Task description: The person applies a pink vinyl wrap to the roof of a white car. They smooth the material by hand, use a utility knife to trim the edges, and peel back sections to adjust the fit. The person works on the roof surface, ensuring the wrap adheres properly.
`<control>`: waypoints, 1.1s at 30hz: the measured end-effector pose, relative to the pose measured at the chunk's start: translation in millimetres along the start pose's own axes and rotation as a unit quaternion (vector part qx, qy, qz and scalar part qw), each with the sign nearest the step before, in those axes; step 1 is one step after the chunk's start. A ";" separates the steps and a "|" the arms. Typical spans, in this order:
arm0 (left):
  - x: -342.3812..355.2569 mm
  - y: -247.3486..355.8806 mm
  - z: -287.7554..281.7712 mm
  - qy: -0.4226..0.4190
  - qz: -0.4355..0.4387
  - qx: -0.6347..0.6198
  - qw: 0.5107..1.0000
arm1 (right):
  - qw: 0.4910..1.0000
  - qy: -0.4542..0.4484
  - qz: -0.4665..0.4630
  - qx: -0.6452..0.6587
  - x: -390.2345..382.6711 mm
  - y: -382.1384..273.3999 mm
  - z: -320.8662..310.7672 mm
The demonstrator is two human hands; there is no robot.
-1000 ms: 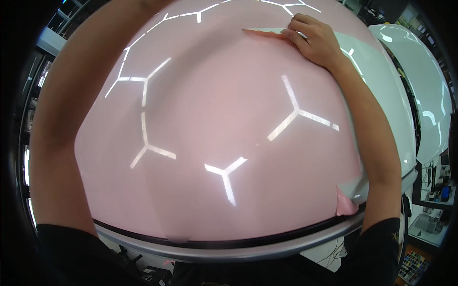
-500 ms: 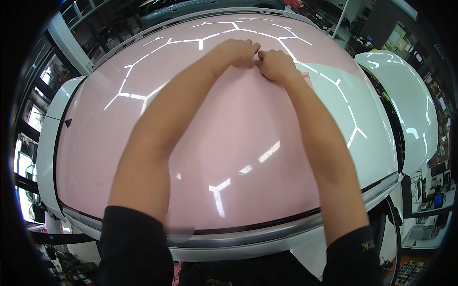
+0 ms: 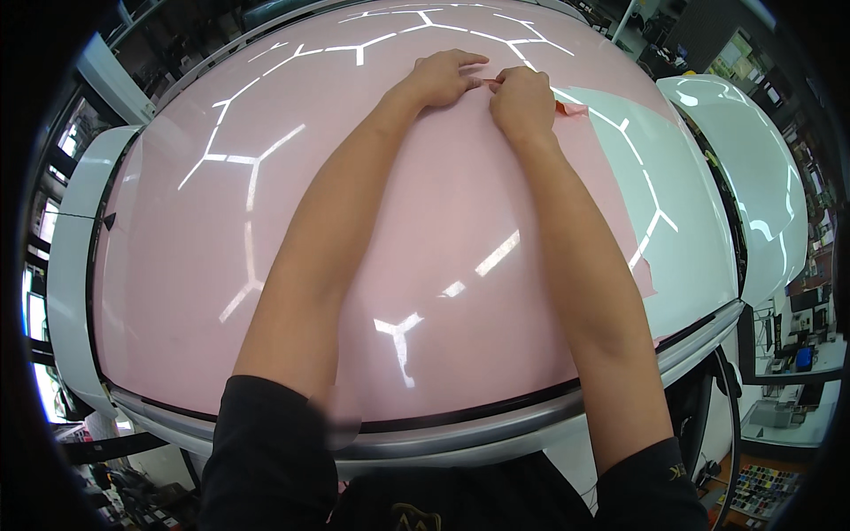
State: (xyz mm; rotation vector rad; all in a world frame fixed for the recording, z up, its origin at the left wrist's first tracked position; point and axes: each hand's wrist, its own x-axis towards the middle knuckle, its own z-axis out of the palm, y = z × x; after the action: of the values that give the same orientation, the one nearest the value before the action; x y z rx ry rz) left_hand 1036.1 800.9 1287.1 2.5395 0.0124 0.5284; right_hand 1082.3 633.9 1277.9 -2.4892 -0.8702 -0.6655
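Glossy pink film [image 3: 452, 203] covers much of a car roof, with white surface [image 3: 682, 265] showing at its right. My left hand [image 3: 447, 81] rests at the upper middle of the film, thumb and index finger apart. Just right of it, my right hand [image 3: 520, 102] has its fingers curled and pinching the film at a narrow raised edge. A crumpled loose flap [image 3: 571, 110] sticks up beside my right hand. Along the right side the film's ragged edge runs down toward the near roof edge, partly behind my right forearm.
A silver roof rail [image 3: 487, 427] curves across the near edge. A white panel [image 3: 770, 177] stands beyond a dark gap at the right, another [image 3: 75, 257] at the left. A pillar [image 3: 115, 84] is at upper left. Shelves and equipment [image 3: 797, 345] line the far right.
My left hand has come from the upper edge to beside my right, and its fingers have since spread. The view has widened. The pink film's edge now lies differently over the white area.
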 end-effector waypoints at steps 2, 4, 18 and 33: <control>1.2 -9.0 0.5 -0.001 0.000 -0.020 1.000 | 1.000 0.027 0.002 0.013 0.1 -8.3 -0.1; 2.0 -12.2 -1.6 -0.014 0.027 -0.012 0.999 | 0.999 0.022 0.020 0.037 1.3 -13.5 -3.7; -2.6 19.4 5.0 0.030 0.080 0.056 0.995 | 0.989 0.041 0.053 0.135 2.0 -0.1 -4.1; -29.0 46.7 1.0 0.098 0.095 0.137 0.981 | 0.951 0.064 0.062 0.295 -4.6 9.0 -1.2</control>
State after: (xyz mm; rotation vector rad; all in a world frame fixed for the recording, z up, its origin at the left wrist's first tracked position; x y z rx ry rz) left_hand 1005.1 757.2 1299.5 2.7598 -0.0929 0.9067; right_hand 1084.8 624.7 1274.3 -1.9222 -0.7236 -0.4341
